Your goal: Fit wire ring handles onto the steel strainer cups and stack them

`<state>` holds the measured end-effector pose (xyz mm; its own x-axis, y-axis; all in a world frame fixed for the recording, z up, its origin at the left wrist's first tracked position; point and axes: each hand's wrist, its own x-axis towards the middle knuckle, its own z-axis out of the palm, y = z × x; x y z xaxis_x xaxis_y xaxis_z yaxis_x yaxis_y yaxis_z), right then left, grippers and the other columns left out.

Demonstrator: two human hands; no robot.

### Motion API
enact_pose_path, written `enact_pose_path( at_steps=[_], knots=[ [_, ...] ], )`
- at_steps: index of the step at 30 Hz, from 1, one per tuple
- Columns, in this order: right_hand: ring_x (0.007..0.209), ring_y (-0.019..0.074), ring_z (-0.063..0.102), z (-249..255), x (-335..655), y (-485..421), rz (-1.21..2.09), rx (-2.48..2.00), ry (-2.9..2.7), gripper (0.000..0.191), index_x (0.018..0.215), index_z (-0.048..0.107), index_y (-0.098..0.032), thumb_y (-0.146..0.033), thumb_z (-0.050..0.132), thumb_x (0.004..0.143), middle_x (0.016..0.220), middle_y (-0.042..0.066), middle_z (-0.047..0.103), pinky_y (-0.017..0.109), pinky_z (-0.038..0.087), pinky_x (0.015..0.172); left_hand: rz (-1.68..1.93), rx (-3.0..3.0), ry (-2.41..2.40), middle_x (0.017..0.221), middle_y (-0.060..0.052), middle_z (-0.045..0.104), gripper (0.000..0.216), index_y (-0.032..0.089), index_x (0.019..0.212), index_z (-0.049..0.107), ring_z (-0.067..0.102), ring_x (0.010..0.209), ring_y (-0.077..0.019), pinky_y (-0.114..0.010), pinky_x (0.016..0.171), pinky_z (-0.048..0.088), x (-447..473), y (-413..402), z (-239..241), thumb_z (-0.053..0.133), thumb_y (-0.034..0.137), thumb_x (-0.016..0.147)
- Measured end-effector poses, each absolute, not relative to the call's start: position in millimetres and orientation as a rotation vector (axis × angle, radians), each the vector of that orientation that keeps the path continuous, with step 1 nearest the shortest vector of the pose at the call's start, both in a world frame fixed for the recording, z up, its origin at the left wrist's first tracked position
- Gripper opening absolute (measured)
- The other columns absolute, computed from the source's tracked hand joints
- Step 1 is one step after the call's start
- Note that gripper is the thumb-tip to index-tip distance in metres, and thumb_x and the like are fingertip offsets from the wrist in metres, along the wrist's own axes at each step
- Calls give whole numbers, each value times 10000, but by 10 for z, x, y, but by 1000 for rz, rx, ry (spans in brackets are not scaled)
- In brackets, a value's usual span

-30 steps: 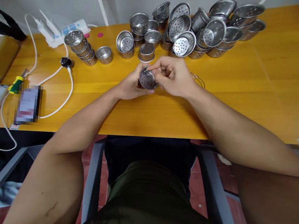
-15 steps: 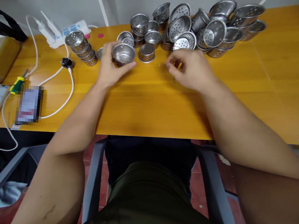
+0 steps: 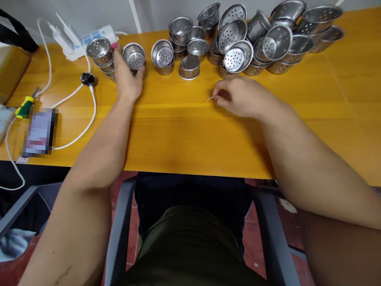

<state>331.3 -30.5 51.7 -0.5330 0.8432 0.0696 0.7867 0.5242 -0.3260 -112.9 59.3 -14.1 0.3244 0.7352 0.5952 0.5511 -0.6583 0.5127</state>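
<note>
My left hand [image 3: 128, 77] has its thumb and fingers around a perforated metal cup [image 3: 134, 56], whose open top faces me. It is between a stack of similar cups [image 3: 100, 51] on the left and a tilted cup [image 3: 162, 54] resting on another cup. My right hand [image 3: 238, 95] is closed in a pinch above the table. From its fingertips sticks a thin, pale, curved piece [image 3: 210, 98], perhaps wire; the rest is hidden by the fingers. Nearest to that hand is a bright perforated cup [image 3: 238, 57]. An upside-down cup [image 3: 189, 67] sits between my hands.
Many perforated cups [image 3: 277, 42] are heaped along the wall at the back of the wooden table [image 3: 184, 133]. On the left lie a power strip [image 3: 96, 37], white cables, a black plug [image 3: 88, 79], a green-yellow screwdriver [image 3: 24, 107], phones [image 3: 39, 133] and a box [image 3: 6, 73].
My left hand has carried the metal cup leftward, beside the left stack. My right hand has barely moved, and the thin curved piece now shows clearly at its fingertips.
</note>
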Motion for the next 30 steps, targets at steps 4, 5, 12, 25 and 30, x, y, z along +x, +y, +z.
enact_pose_path(
  at_steps=[4, 5, 12, 25, 30],
  knots=[
    [1122, 398, 819, 466, 3321, -288, 384, -1341, -2539, 87, 1155, 825, -240, -212, 743, 1148, 1216, 188, 892, 536, 677, 1044, 1645, 1994, 1594, 1950, -39, 581, 1134, 322, 1776, 333, 398, 1750, -179, -540, 1580, 164, -1294, 1122, -451, 789, 1081, 1067],
    [1133, 401, 821, 457, 3319, -287, 396, -1332, -2537, 81, 1158, 828, -246, -228, 749, 1155, 1209, 183, 895, 536, 678, 1048, 1652, 2008, 1584, 1942, -27, 596, 1138, 326, 1775, 329, 395, 1740, -182, -542, 1565, 164, -1313, 1187, -492, 803, 1075, 1061],
    [1154, 411, 835, 457, 3265, -315, 444, -1332, -2539, 96, 1132, 780, -256, -178, 726, 1144, 1216, 191, 889, 542, 665, 1062, 1474, 2013, 1445, 1541, -22, 856, 1003, 361, 1542, 596, 325, 1909, -195, -601, 1516, 218, -1403, 1210, -536, 839, 1129, 944],
    [1102, 390, 837, 446, 3224, -334, 457, -1341, -2552, 91, 1126, 765, -271, -225, 695, 1162, 1228, 168, 894, 527, 670, 1012, 1144, 2235, 1534, 1383, -73, 799, 925, 389, 1560, 581, 476, 1724, -265, -632, 1455, 340, -1471, 1313, -509, 499, 1177, 1082],
    [1118, 405, 806, 555, 3255, -350, 356, -1511, -2569, 104, 1152, 783, -216, -131, 727, 1137, 1276, 240, 891, 509, 608, 957, 1065, 2343, 1255, 1392, -59, 870, 807, 374, 1518, 691, 353, 1918, -158, -560, 1544, 328, -1240, 1025, -288, 513, 1079, 1167]
  ],
)
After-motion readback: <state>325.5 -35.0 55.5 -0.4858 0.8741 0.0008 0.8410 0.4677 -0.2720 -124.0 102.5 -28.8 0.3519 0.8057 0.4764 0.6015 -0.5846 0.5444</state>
